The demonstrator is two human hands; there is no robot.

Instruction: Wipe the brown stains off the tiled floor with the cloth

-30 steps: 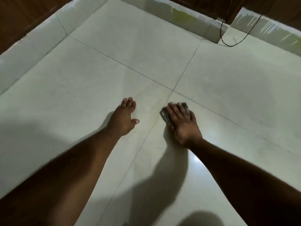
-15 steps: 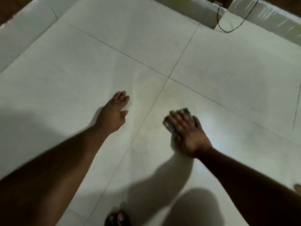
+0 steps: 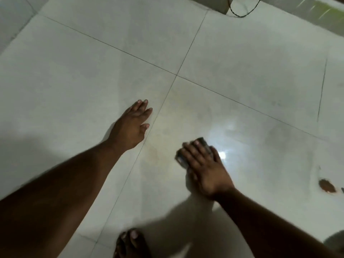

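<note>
Two hands rest on the floor (image 3: 242, 58): the left hand (image 3: 130, 125), centre-left of the frame, lies flat with fingers straight and close together, holding nothing, while the right hand (image 3: 202, 164), lower centre-right, presses flat fingers down on a dark cloth (image 3: 202, 141), only its edges showing past the fingertips. A brown stain (image 3: 327, 186) sits at the right edge, well apart from the cloth, a faint one (image 3: 153, 155) lies between the hands, a foot (image 3: 131, 243) shows at bottom centre, and a black cable (image 3: 240, 14) loops at top.

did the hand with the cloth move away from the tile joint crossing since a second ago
Yes. The right hand, pressing the cloth, slid back toward the person and slightly right, away from the grout crossing it was beside earlier.
</note>
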